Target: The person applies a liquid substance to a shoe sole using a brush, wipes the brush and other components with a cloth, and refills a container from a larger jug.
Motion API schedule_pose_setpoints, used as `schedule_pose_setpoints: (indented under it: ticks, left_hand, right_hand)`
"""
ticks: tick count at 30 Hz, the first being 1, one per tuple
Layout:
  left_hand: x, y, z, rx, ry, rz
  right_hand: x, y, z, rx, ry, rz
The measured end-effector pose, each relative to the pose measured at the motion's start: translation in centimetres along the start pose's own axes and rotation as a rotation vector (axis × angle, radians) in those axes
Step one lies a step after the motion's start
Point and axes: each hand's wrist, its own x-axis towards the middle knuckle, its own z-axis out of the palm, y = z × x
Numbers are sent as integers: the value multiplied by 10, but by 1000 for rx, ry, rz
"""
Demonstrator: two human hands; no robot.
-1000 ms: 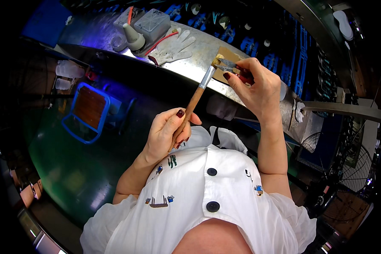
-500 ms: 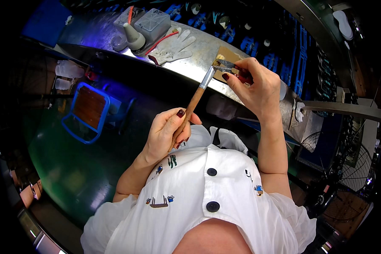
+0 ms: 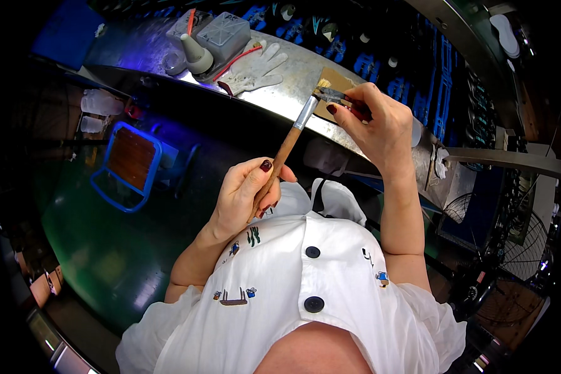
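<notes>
My left hand [image 3: 246,194] is closed around the wooden handle of a flat brush [image 3: 285,147]. The brush slants up and away to the right, its silvery metal ferrule leading to short pale bristles. In my right hand [image 3: 380,128] is a pair of small dark metal snips [image 3: 332,95], held between thumb and fingers. Their jaws lie across the bristles just beyond the ferrule. My fingers hide most of the snips' handles. Under the brush tip lies a brown piece of cardboard [image 3: 340,81] on the metal-topped bench.
On the bench [image 3: 299,103] lie a white work glove [image 3: 255,71] and a red-handled tool [image 3: 238,62]. Clear plastic boxes [image 3: 224,34] and a grey-white cone-shaped container [image 3: 197,56] stand behind. A blue-framed chair [image 3: 131,165] is at left; a wire-caged fan [image 3: 511,243] at right.
The snips' jaws have come closer together across the bristles. Pale bristle ends now show above them. Both hands have stayed almost in place.
</notes>
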Motion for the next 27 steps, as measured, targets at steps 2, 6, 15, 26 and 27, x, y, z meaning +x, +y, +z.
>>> schedule_pose_setpoints:
  ticks: [2, 6, 15, 26, 27]
  left_hand:
    - [0, -1, 0, -2, 0, 5]
    - [0, -2, 0, -61, 26, -22]
    - [0, -7, -7, -428, -46, -82]
    - [1, -13, -13, -736, -170, -124]
    - [1, -12, -13, -741, -178, -124]
  right_hand:
    - [0, 0, 1, 3, 7, -3]
    - [1, 5, 5, -48, 28, 3]
    - [1, 6, 13, 14, 58, 88]
    - [-3, 8, 14, 6, 60, 93]
    - [-3, 7, 13, 10, 30, 87]
